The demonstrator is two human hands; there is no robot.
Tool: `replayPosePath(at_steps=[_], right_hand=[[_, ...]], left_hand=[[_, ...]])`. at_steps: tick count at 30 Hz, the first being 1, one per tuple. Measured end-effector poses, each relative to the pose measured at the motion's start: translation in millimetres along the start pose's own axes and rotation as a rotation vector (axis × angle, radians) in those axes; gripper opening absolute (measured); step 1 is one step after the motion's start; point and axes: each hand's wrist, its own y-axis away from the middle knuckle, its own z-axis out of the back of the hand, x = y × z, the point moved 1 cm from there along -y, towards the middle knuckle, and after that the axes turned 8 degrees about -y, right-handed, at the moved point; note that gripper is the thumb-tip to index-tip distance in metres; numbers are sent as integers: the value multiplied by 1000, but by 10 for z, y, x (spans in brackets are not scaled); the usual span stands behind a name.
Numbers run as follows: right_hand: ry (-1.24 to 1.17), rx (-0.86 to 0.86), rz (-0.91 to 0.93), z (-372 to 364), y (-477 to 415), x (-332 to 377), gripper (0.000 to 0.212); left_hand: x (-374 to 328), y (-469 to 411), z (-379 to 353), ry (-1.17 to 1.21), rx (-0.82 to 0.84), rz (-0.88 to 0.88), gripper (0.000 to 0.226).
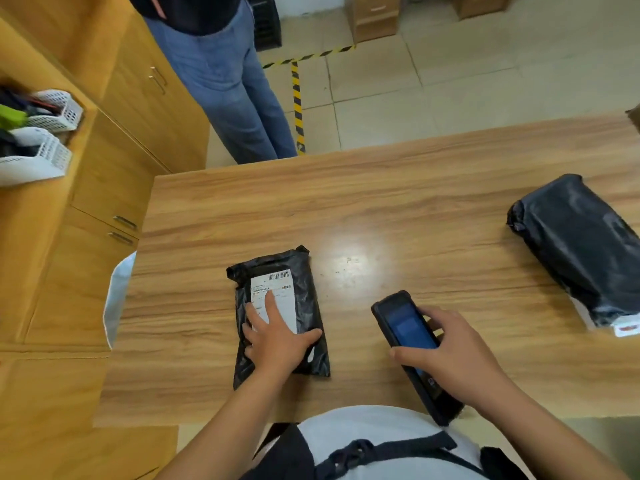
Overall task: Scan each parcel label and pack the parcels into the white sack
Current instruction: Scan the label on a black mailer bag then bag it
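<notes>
A small flat black parcel (304, 289) lies on the wooden table (398, 209), its white barcode label (277, 289) facing up. My left hand (277, 337) rests flat on the parcel's near half, fingers spread over the label's lower part. My right hand (450, 355) grips a black handheld scanner (408, 334) with a lit blue screen, just right of the parcel and tilted toward it. A larger black parcel (581, 247) lies at the table's right side. The white sack (117, 299) shows only as a strip past the table's left edge.
A person in blue jeans (228, 88) stands beyond the table's far left corner. Wooden cabinets (114, 168) line the left side, with white baskets (41, 143) on top. Yellow-black floor tape (298, 98) runs behind the table.
</notes>
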Motion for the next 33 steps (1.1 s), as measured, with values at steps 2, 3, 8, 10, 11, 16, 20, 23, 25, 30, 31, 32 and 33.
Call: replayPosePath(at_steps=[2, 3, 8, 10, 11, 16, 20, 23, 25, 30, 31, 32, 33], right_hand=[[1, 34, 17, 52, -62, 7, 94], [5, 50, 29, 71, -93, 14, 93], [12, 97, 87, 102, -157, 76, 84], [4, 101, 94, 65, -147, 90, 84], [1, 104, 96, 37, -138, 91, 85], [-5, 106, 113, -225, -69, 159, 86], [25, 89, 117, -593, -8, 325, 82], [35, 95, 112, -917, 53, 514, 82], [35, 99, 119, -1159, 86, 674, 82], [28, 116, 159, -1871, 120, 1068, 88], [26, 116, 168, -2017, 132, 1142, 87], [25, 116, 178, -2158, 146, 1216, 87], [22, 120, 183, -2288, 159, 1276, 86]], left_hand=[[10, 3, 8, 36, 7, 51, 132], [30, 4, 13, 42, 10, 69, 135], [173, -11, 44, 58, -22, 45, 136], [261, -27, 59, 58, -58, 29, 134], [309, -36, 73, 54, -77, 27, 133], [614, -162, 157, -30, -130, 32, 125], [927, -362, 249, -26, -127, -2, 119], [1186, -500, 351, 31, -81, -43, 119], [1379, -597, 432, 63, -63, -82, 120], [1937, -830, 628, 133, -27, -118, 122], [2054, -883, 674, 156, -27, -120, 121], [2177, -929, 732, 184, -22, -119, 120], [2305, -993, 774, 223, -15, -118, 118]])
